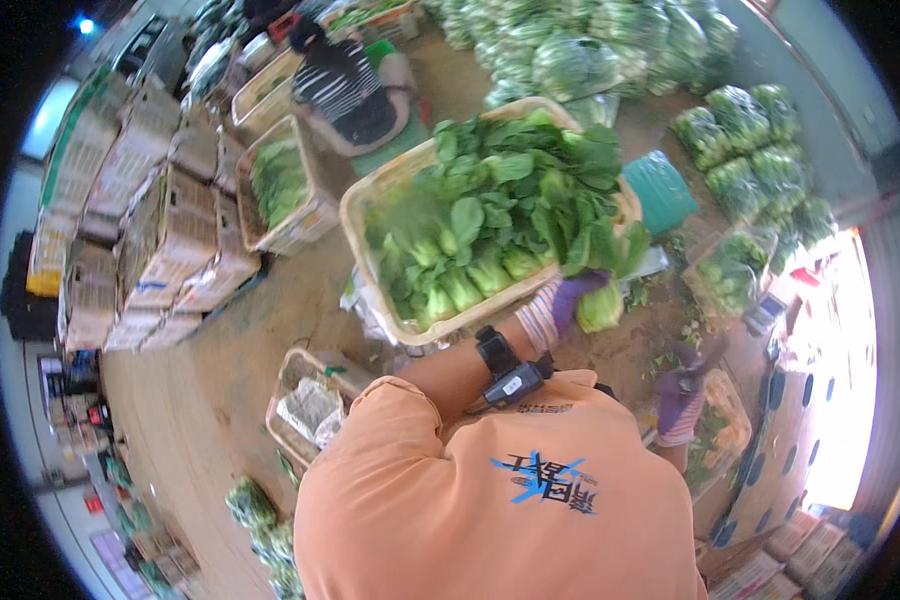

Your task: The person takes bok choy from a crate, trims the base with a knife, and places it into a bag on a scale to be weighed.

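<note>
My left hand (pixel 572 300), in a purple-palmed striped work glove, grips a head of bok choy (pixel 600 306) by its pale base. Its leaves reach up over the right rim of a large cream plastic crate (pixel 367 274), which is heaped with more bok choy (pixel 487 274). Lower right, my right hand (pixel 676 405), gloved alike, is closed around a dark tool (pixel 701 358), too blurred to name. That hand is above a smaller plastic crate (pixel 731 416) with some leaves inside. A black strap with a small device (pixel 514 384) circles my left wrist.
A person (pixel 341 90) in a striped top sits beyond the crate. Stacked crates (pixel 169 232) stand at left, beside a crate of greens (pixel 277 187). Bagged vegetables (pixel 750 150) lie at right, cabbages (pixel 570 60) at the back. A low crate (pixel 277 405) sits on the floor.
</note>
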